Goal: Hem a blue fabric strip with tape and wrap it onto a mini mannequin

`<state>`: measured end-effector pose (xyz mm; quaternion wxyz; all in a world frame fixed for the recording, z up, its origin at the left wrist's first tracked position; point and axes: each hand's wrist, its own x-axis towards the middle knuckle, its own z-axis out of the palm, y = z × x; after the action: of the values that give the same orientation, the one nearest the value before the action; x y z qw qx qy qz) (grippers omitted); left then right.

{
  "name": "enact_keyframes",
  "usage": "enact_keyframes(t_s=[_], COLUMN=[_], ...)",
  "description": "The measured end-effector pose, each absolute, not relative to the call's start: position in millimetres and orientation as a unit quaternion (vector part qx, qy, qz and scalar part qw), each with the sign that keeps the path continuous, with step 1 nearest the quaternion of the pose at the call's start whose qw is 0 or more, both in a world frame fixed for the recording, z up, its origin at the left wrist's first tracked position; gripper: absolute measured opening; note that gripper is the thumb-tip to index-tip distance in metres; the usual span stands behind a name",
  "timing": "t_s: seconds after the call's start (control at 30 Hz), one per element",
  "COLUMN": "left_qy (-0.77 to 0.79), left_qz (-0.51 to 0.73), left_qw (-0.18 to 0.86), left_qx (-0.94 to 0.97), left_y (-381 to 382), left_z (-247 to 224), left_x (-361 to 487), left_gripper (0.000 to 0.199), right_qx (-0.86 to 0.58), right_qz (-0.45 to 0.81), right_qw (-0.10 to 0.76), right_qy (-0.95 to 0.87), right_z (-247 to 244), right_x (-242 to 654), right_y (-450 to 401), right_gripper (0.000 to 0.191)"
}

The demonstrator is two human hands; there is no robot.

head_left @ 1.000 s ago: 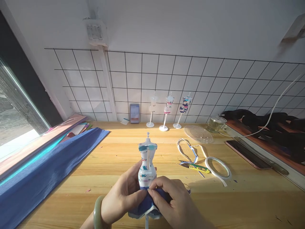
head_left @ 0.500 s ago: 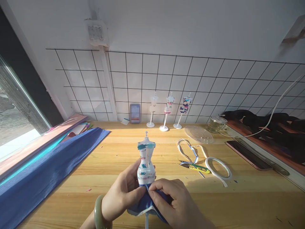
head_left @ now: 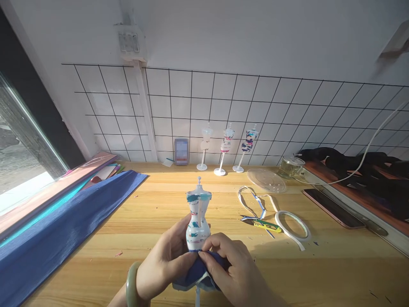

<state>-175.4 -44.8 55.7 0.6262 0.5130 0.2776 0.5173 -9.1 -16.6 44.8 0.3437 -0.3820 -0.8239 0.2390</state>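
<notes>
A small white dress form [head_left: 198, 236] with teal, pink and blue smears stands upright between my hands, its thin stem running down out of view. Around its lower hips hangs a dark blue piece of crepe-like material [head_left: 194, 273], flared like a skirt with a pale lower edge. My left hand [head_left: 168, 260] wraps the form from behind, its thumb pressing the blue top edge at the front. My right hand [head_left: 228, 264] pinches that same edge just right of the left thumb. The right palm hides part of the blue skirt.
Three small dress forms, one a white stand [head_left: 204, 157], line the wall beside a phone [head_left: 181, 152]. At right lie a tape roll [head_left: 308, 232], a yellow-green cutter [head_left: 266, 227], tape strips, a clear lid [head_left: 266, 180] and a dark phone [head_left: 332, 209]. Blue sheet material [head_left: 73, 221] spreads leftward.
The dress form has shifted slightly right and turned a little. My right fingertips have moved up closer to the form's hip along the blue top edge; my left hand keeps its hold.
</notes>
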Motion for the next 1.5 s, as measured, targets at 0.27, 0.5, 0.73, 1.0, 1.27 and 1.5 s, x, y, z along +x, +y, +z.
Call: enact_keyframes(t_s=[0.27, 0.5, 0.73, 1.0, 1.27, 1.5], left_qy=[0.281, 0.309, 0.357, 0.376, 0.356, 0.344], left_qz=[0.531, 0.529, 0.551, 0.554, 0.569, 0.568], left_qw=[0.623, 0.623, 0.6, 0.568, 0.558, 0.548], left_qx=[0.501, 0.486, 0.457, 0.479, 0.488, 0.508], left_y=[-45.1, -41.6, -40.1, -40.2, -41.9, -42.6], left_z=[54.0, 50.9, 41.0, 43.5, 42.8, 47.0], left_x=[-176.3, -178.2, -180.9, -177.7, -173.7, -172.7], left_gripper=[0.052, 0.051, 0.05, 0.048, 0.044, 0.042], right_qx=[-0.394, -0.364, -0.366, -0.378, -0.373, -0.364], right_qz=[0.458, 0.593, 0.582, 0.582, 0.531, 0.443], right_qw=[0.331, 0.336, 0.32, 0.277, 0.295, 0.313], right_qy=[-0.725, -0.635, -0.652, -0.665, -0.701, -0.757], right_z=[47.2, 54.6, 54.3, 54.6, 52.3, 51.5], right_x=[-16.7, -18.9, -11.8, -12.0, -12.7, -12.5], right_y=[-13.2, -10.9, -8.2, -9.1, -8.4, -10.1], right_gripper=[0.011, 0.022, 0.024, 0.018, 0.016, 0.014])
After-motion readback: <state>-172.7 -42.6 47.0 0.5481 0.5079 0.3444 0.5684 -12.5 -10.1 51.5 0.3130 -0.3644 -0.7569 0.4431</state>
